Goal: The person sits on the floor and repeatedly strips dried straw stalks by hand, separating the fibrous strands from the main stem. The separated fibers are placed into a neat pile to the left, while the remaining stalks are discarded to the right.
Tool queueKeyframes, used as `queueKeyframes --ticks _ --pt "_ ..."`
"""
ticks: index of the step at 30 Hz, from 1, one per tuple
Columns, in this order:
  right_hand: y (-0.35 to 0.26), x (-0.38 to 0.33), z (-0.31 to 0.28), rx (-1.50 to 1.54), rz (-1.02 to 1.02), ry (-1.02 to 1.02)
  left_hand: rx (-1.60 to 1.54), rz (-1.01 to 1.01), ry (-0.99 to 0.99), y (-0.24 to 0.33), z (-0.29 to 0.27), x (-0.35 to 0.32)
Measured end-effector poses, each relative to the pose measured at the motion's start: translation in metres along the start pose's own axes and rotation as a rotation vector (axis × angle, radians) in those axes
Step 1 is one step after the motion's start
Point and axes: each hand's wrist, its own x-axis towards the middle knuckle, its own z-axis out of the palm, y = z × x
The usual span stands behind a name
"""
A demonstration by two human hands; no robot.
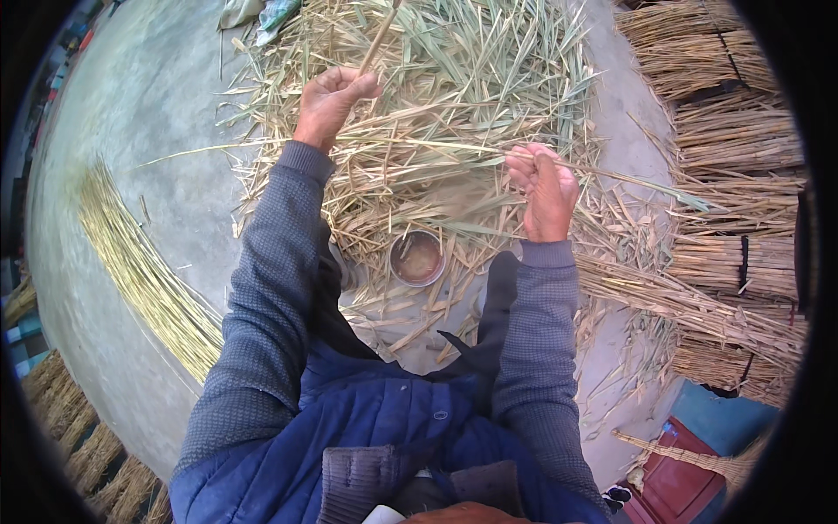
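Note:
My right hand (543, 185) pinches a long thin reed stalk (611, 173) between thumb and fingers. The stalk's leafy green end points right; a thin pale length of stalk (209, 150) shows left of my left wrist, apparently the same one. My left hand (336, 98) is closed on a brown stick-like piece (381, 37) slanting up and away; whether it is a stalk or a peeled sheath, I cannot tell. Beneath both hands spreads a heap of stripped dry and green leaves (436, 79). A round metal bowl (419, 258) stands between my feet, with something brownish in it.
Bare pale stalks (144, 271) lie in a row on the concrete floor (157, 113) at left. Loose unpeeled reeds (681, 301) lie at right, beside stacked, tied reed bundles (733, 140). A red-brown box-like object (685, 472) sits at lower right, and more bundles (78, 428) at lower left.

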Motion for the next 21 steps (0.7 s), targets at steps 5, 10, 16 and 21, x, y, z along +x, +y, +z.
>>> queueKeyframes --ticks 5,10,16,21 --pt "0.003 -0.004 0.007 -0.038 0.013 -0.072 1.425 0.548 0.121 -0.008 -0.017 0.0" --pt "0.015 -0.007 0.03 -0.065 0.061 -0.114 0.567 0.78 -0.315 -0.007 0.06 -0.032" --pt "0.007 -0.001 0.02 0.008 -0.014 -0.075 0.651 0.399 -0.488 0.011 0.056 -0.033" --pt "-0.008 0.007 -0.004 0.171 -0.062 -0.212 0.566 0.114 -0.519 0.02 0.019 -0.024"
